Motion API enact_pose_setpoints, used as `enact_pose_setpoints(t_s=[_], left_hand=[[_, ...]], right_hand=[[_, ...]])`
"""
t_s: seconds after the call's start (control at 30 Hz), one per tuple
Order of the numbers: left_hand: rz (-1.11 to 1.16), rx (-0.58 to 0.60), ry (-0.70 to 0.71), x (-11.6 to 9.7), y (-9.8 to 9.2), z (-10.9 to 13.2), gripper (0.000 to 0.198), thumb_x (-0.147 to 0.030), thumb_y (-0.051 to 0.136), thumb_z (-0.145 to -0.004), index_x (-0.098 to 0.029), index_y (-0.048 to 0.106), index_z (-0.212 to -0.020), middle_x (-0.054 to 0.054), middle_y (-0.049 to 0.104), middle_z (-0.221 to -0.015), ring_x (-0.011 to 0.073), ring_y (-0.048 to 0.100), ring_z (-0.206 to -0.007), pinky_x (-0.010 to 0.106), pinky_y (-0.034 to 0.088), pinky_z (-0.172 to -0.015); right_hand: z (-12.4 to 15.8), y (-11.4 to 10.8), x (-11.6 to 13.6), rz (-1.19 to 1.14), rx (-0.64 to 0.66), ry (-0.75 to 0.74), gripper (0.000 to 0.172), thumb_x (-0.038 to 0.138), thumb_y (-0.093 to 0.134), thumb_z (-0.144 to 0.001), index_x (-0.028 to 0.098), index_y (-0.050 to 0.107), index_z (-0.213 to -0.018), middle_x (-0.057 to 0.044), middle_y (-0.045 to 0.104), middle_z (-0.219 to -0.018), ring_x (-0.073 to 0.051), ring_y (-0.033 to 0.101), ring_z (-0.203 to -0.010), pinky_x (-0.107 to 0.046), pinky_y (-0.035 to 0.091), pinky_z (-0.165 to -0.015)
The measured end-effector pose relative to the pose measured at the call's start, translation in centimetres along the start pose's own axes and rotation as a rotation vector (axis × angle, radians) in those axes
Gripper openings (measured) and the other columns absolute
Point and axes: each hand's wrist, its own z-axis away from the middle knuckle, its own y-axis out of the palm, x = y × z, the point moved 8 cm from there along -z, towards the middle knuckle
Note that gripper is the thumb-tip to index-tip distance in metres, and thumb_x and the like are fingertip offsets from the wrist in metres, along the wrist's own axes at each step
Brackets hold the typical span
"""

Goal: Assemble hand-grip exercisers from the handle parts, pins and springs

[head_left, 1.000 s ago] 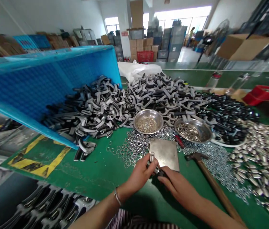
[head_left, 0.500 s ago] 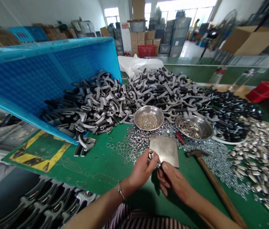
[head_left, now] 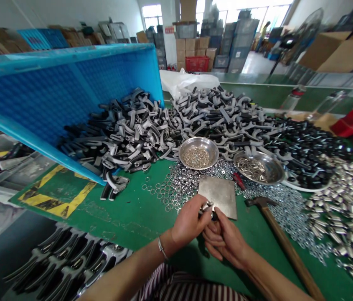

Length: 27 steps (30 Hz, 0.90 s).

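My left hand [head_left: 189, 220] is closed around a small shiny metal sleeve [head_left: 206, 206], whose end pokes out above the thumb. Fingertips of my right hand [head_left: 228, 242] meet it from the other side, pinched at a small dark part [head_left: 214, 215] that is mostly covered. Whether the two pieces are joined is hidden by the fingers. Just beyond both hands lies a square steel plate [head_left: 218, 193] on the green tabletop. Loose metal rings [head_left: 171, 194] spread to the left of the plate, and a claw hammer [head_left: 281, 240] rests to the right.
A tipped blue crate [head_left: 126, 62] spills grey-and-black handles [head_left: 138, 133] across the back. Behind the plate stand two metal bowls, one of tiny parts [head_left: 217, 156] and one of pins [head_left: 281, 173]. Metal sleeves [head_left: 345, 217] heap at right. A red-handled tool [head_left: 239, 181] lies near the plate.
The metal sleeve has tilted from nearly upright to pointing rightward in my left hand. My right fingers have curled in closer beneath it. The view has shifted slightly.
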Motion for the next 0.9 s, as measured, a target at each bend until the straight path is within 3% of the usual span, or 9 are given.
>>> enact_pose_setpoints(t_s=[0.07, 0.17, 0.27, 0.37, 0.53, 0.6, 0.7, 0.83, 0.9], left_hand=[[-0.03, 0.093, 0.096, -0.6, 0.2, -0.1, 0.008, -0.025, 0.05, -0.089, -0.02, 0.056, -0.089, 0.003, 0.06, -0.087, 0.0171, 0.054, -0.083, 0.03, 0.043, -0.08], [0.003, 0.098, -0.001, 0.5, 0.0, -0.3, 0.017, -0.032, 0.048, -0.094, -0.02, 0.053, -0.083, 0.0, 0.056, -0.078, 0.0139, 0.05, -0.073, 0.026, 0.041, -0.07], [0.064, -0.044, -0.169, 2.3, -0.5, 0.1, 0.025, -0.038, 0.048, -0.096, -0.02, 0.047, -0.077, -0.004, 0.047, -0.069, 0.0115, 0.043, -0.065, 0.023, 0.036, -0.062], [0.139, -0.078, -0.207, 2.6, -0.3, 0.6, 0.025, -0.039, 0.047, -0.097, -0.02, 0.049, -0.08, -0.004, 0.05, -0.071, 0.0115, 0.047, -0.065, 0.024, 0.038, -0.063], [0.074, 0.053, -0.071, 1.0, 0.2, 0.7, 0.025, -0.04, 0.05, -0.096, -0.019, 0.056, -0.084, 0.001, 0.06, -0.081, 0.0141, 0.054, -0.075, 0.026, 0.042, -0.073], [0.065, 0.055, -0.102, 1.1, 0.1, 0.6, 0.025, -0.041, 0.051, -0.096, -0.019, 0.055, -0.082, 0.0, 0.059, -0.079, 0.014, 0.053, -0.074, 0.026, 0.042, -0.072], [0.243, 0.055, -0.176, 1.3, 0.4, 0.4, 0.026, -0.041, 0.044, -0.1, -0.019, 0.055, -0.092, 0.0, 0.061, -0.084, 0.0142, 0.056, -0.078, 0.026, 0.045, -0.075], [0.302, 0.058, 0.008, -0.7, 0.5, 0.2, 0.023, -0.039, 0.046, -0.1, -0.019, 0.056, -0.101, 0.006, 0.06, -0.103, 0.0183, 0.056, -0.1, 0.031, 0.044, -0.093], [0.232, 0.045, 0.064, -1.0, 0.5, 0.2, 0.021, -0.038, 0.047, -0.099, -0.019, 0.056, -0.098, 0.007, 0.058, -0.104, 0.0194, 0.055, -0.103, 0.033, 0.043, -0.096]], right_hand=[[0.4, 1.5, -1.0, -0.168, 0.121, 0.117, 0.06, 0.075, 0.001, -0.092, 0.028, 0.03, -0.068, 0.011, 0.019, -0.049, -0.01, 0.015, -0.035, -0.024, 0.03, -0.035], [0.7, 1.1, -1.7, -0.08, 0.205, 0.179, 0.07, 0.075, 0.001, -0.092, 0.025, 0.045, -0.073, 0.009, 0.035, -0.046, -0.009, 0.027, -0.033, -0.024, 0.033, -0.039], [0.5, -2.5, 0.0, 0.439, -0.057, -0.022, 0.057, 0.07, 0.031, -0.095, 0.02, 0.058, -0.095, 0.0, 0.06, -0.068, -0.014, 0.055, -0.054, -0.026, 0.042, -0.055], [1.1, -3.5, 2.4, 0.731, -0.269, -0.221, 0.044, 0.062, 0.051, -0.091, 0.02, 0.058, -0.1, -0.006, 0.065, -0.087, -0.019, 0.061, -0.074, -0.03, 0.046, -0.066], [1.2, 0.4, -0.5, 0.101, 0.191, 0.105, 0.072, 0.068, 0.001, -0.096, 0.021, 0.055, -0.088, 0.005, 0.047, -0.05, -0.011, 0.036, -0.034, -0.025, 0.037, -0.041], [1.1, -0.2, -0.2, 0.134, 0.126, 0.076, 0.069, 0.073, 0.014, -0.095, 0.02, 0.057, -0.09, 0.002, 0.055, -0.058, -0.012, 0.042, -0.039, -0.024, 0.038, -0.042], [1.2, -3.1, 1.7, 0.381, -0.218, -0.14, 0.051, 0.071, 0.051, -0.087, 0.02, 0.057, -0.086, -0.003, 0.063, -0.073, -0.014, 0.054, -0.057, -0.024, 0.041, -0.05], [1.2, -1.5, -0.4, 0.202, 0.044, 0.095, 0.068, 0.068, 0.007, -0.097, 0.021, 0.053, -0.077, 0.003, 0.049, -0.048, -0.011, 0.037, -0.033, -0.024, 0.034, -0.039], [1.3, -1.6, -0.3, 0.259, 0.06, 0.107, 0.071, 0.07, 0.007, -0.096, 0.02, 0.057, -0.084, 0.0, 0.056, -0.053, -0.013, 0.041, -0.035, -0.026, 0.036, -0.039]])
